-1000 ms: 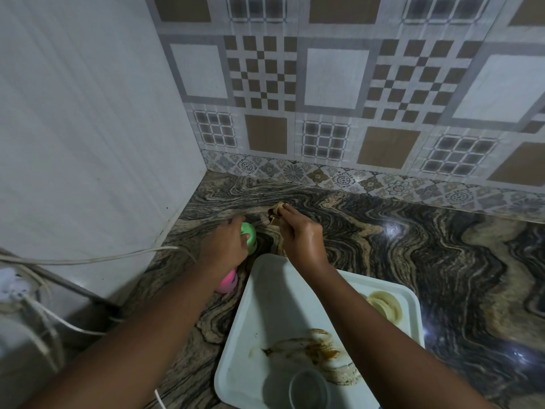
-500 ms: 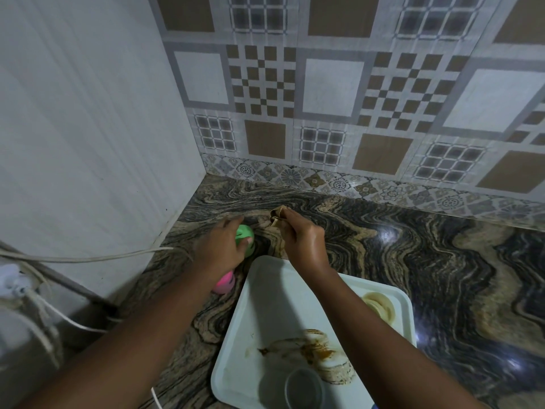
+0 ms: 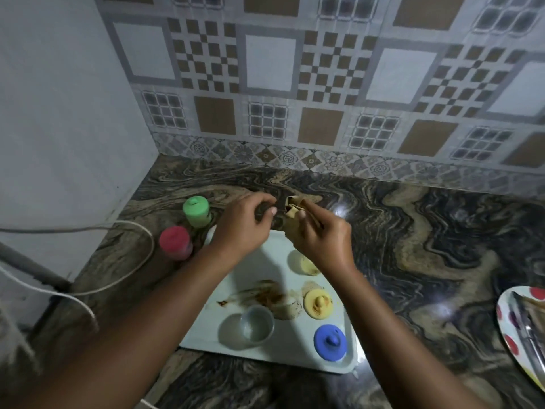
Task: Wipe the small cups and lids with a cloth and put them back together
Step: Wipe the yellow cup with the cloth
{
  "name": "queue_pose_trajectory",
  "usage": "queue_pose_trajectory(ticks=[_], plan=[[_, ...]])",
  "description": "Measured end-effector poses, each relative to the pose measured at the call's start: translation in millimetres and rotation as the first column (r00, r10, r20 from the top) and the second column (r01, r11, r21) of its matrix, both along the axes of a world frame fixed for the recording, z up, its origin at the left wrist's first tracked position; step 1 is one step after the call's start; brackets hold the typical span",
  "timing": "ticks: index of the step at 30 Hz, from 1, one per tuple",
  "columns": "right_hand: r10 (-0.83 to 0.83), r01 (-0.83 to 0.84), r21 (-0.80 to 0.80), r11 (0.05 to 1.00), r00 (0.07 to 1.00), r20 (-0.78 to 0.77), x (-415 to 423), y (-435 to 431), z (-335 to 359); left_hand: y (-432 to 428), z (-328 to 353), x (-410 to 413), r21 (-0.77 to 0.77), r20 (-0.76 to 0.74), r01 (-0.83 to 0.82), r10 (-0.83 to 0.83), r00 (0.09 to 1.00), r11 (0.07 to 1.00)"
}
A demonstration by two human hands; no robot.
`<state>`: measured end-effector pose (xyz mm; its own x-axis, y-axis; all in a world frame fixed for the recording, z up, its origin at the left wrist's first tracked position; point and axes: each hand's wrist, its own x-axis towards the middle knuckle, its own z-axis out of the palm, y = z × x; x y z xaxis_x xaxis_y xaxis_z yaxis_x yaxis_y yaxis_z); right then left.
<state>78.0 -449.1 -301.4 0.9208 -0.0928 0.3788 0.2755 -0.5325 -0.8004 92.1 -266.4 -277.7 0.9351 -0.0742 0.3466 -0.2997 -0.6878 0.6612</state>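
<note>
Marble counter (image 3: 413,231): your right hand (image 3: 321,240) pinches the bunched cloth (image 3: 295,214), half-hiding the yellow cup (image 3: 305,265); left hand (image 3: 244,222) loosely curled, empty. Green cup (image 3: 196,211) upright, capped.

two bare forearms come in from the near side of the white tray (image 3: 295,348), uncovered as far as they show, right down to the wrists. the left forearm (image 3: 132,335) is at the tray's left edge, the right forearm (image 3: 398,335) at its right edge. each ends in a bare grip by the tray's far edge, the left grip (image 3: 241,228) and the right grip (image 3: 321,240). a short, pale fingernail (image 3: 272,211) shows on the left one.
</note>
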Motion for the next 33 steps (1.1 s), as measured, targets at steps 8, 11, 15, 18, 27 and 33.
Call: queue_pose_trajectory(ticks=[8,11,15,18,27,33], plan=[[-0.139,0.15,0.07,0.986,0.979,-0.147,-40,-75,-21,-66,-51,-29,0.349,-0.341,0.289,-0.167,0.925,0.892],[-0.131,0.149,0.069,0.987,0.968,-0.216,-45,-88,-37,-79,-67,-32,0.447,-0.391,0.31,-0.128,0.911,0.84],[-0.091,0.115,0.078,0.99,0.96,-0.265,-46,-94,-52,-87,-79,-31,0.491,-0.371,0.297,-0.112,0.922,0.819],[-0.077,0.103,0.076,0.992,0.954,-0.29,-44,-97,-57,-89,-82,-29,0.488,-0.323,0.263,-0.108,0.94,0.832],[-0.003,0.204,0.441,0.874,0.91,-0.414,-23,-93,-45,-75,-40,-22,-0.005,-0.388,0.067,-0.064,0.92,0.998],[0.272,0.014,0.679,0.734,0.91,-0.312,-23,-55,0,-37,17,-21,-0.194,-0.334,0.001,-0.067,0.94,0.981]])
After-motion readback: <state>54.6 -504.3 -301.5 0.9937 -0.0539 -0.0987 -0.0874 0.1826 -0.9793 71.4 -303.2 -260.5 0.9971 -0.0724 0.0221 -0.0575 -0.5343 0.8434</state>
